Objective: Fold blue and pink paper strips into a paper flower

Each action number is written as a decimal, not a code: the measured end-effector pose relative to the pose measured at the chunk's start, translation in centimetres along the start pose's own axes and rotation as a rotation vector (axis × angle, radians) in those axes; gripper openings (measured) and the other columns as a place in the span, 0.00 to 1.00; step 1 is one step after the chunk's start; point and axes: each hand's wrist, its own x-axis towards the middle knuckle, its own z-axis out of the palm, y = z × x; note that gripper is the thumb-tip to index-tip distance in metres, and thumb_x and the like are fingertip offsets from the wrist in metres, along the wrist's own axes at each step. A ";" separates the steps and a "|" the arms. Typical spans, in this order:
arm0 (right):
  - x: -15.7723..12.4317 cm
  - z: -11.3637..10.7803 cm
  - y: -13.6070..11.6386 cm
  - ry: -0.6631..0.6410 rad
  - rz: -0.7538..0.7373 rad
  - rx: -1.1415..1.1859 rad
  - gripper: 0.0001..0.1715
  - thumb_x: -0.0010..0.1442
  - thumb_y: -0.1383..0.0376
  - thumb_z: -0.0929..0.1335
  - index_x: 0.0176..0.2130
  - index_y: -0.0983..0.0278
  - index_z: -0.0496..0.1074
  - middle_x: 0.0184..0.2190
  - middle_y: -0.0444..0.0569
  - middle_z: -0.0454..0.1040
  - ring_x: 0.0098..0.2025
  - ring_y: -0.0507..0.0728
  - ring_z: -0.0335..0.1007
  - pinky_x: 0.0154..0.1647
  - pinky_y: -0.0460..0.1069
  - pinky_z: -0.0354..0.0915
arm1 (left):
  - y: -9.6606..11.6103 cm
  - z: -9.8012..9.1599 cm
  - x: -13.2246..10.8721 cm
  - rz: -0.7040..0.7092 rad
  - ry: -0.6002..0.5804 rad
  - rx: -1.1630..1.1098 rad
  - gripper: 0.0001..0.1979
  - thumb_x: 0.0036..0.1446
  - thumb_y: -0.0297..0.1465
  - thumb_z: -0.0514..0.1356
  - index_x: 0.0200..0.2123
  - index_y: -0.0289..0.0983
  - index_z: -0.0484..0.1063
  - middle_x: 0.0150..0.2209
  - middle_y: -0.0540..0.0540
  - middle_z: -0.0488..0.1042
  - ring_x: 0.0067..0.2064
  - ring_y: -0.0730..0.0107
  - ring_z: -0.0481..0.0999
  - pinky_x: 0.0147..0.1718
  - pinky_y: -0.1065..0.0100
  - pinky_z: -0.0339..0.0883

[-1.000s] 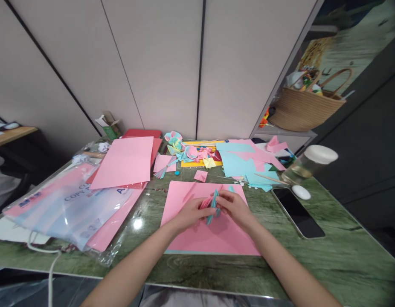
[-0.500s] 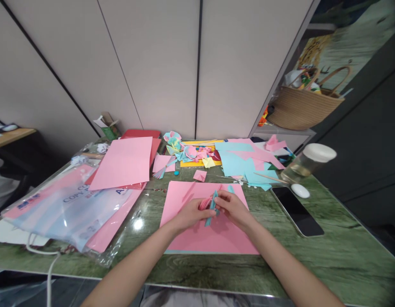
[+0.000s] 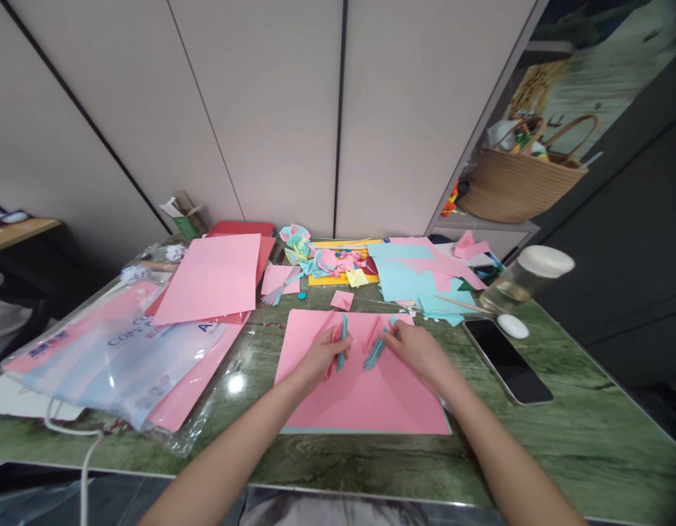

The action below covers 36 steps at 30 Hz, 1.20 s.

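My left hand point(image 3: 320, 356) is closed around a folded pink and teal paper piece point(image 3: 341, 343), held just above a large pink sheet point(image 3: 360, 387) on the green table point(image 3: 562, 438). My right hand point(image 3: 417, 348) pinches a second folded teal and pink piece point(image 3: 375, 353) a short way to the right. The two pieces are apart, with a gap of bare pink sheet between them.
A black phone point(image 3: 507, 359) and a white oval object point(image 3: 512, 326) lie right of the sheet, with a lidded glass jar point(image 3: 527, 279) behind. Paper scraps and folded flowers point(image 3: 321, 259) crowd the back. A plastic pack of pink paper point(image 3: 113, 351) fills the left. A woven basket point(image 3: 521, 183) sits on a shelf.
My hands were together on one bundle of folded paper; they have drawn apart, each now holding its own piece, the left moving left and the right moving right.
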 end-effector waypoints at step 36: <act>0.0 -1.7 1.0 -0.012 0.130 -0.059 0.21 0.54 0.50 0.58 0.32 0.64 0.65 0.27 0.51 0.70 0.29 0.56 0.66 0.27 0.47 0.53 | 0.5 0.7 -0.4 0.007 0.096 0.058 0.13 0.44 0.34 0.60 0.32 0.35 0.61 0.19 0.57 0.57 0.17 0.84 0.51 0.15 0.77 0.45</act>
